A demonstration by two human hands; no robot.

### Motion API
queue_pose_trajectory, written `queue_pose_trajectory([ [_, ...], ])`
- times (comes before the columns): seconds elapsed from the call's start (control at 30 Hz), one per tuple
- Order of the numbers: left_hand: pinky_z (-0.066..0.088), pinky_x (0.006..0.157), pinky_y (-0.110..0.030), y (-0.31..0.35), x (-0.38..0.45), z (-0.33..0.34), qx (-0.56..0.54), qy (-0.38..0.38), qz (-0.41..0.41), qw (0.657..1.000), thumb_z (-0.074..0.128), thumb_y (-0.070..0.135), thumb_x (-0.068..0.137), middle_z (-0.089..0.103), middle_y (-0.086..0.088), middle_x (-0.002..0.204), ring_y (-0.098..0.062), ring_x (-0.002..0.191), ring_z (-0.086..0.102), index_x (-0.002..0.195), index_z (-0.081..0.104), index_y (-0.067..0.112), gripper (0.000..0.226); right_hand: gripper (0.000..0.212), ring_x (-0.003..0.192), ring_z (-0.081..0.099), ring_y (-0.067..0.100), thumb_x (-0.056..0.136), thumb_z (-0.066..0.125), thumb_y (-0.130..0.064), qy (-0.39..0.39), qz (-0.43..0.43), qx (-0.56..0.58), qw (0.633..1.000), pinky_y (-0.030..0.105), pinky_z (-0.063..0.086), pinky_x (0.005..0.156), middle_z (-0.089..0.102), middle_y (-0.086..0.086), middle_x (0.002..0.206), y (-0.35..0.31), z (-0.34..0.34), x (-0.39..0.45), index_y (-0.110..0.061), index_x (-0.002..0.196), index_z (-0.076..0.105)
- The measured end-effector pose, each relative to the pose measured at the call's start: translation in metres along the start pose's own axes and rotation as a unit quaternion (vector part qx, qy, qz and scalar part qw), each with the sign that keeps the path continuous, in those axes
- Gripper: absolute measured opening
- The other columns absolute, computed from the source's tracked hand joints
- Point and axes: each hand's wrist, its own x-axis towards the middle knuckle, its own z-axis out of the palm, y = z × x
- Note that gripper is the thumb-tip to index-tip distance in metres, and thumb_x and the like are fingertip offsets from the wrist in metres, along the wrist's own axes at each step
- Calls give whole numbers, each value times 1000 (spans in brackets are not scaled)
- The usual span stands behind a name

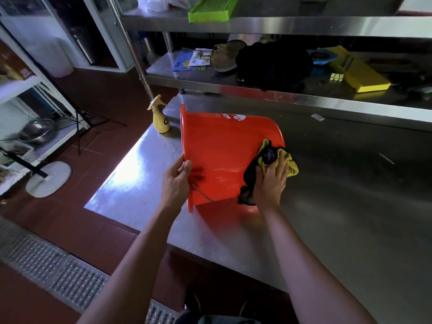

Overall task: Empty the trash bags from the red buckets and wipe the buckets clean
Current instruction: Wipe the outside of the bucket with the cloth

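I stand at a steel table (350,206) on a red tile floor, with a floor grate (58,272) at my lower left and steel shelves (280,25) behind. On the table's far left corner a yellow spray bottle (160,119) stands upright, just beside the bucket (222,155). The red bucket lies on its side on the table, mouth pointing left, base to the right, its long axis running left to right. My left hand (175,181) grips the rim, thumb curled over the edge. My right hand (271,181) presses a yellow and black rag (268,160) against the bucket's wall near the base, fingers closed around the cloth. A green tray (210,10) and a yellow box (357,73) sit on the shelves.
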Motion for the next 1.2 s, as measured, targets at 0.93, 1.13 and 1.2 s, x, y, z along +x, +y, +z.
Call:
queue_pose_trajectory([
  [0.93, 58, 77, -38, 38, 27, -36, 84, -84, -42, 992, 52, 27, 108, 80, -1, 94, -16, 81, 75, 126, 67, 36, 24, 43, 144, 37, 28, 101, 55, -33, -36, -201, -117, 972, 53, 31, 113, 49, 5, 151, -45, -60, 50, -13, 139, 56],
  [1.13, 58, 65, -22, 39, 27, -27, 75, -52, -30, 995, 51, 26, 109, 80, 7, 90, -6, 77, 75, 135, 63, 28, 29, 36, 138, 41, 28, 101, 52, -38, -39, -180, -118, 976, 49, 28, 113, 56, 5, 141, -50, -60, 55, -13, 126, 60],
  [1.2, 55, 68, -16, 39, 22, -20, 117, -21, 6, 993, 51, 23, 110, 78, 4, 107, -4, 81, 74, 144, 59, 27, 36, 33, 135, 45, 28, 99, 53, -39, -26, -173, -105, 979, 48, 31, 111, 60, 4, 136, -46, -60, 56, -15, 119, 62],
])
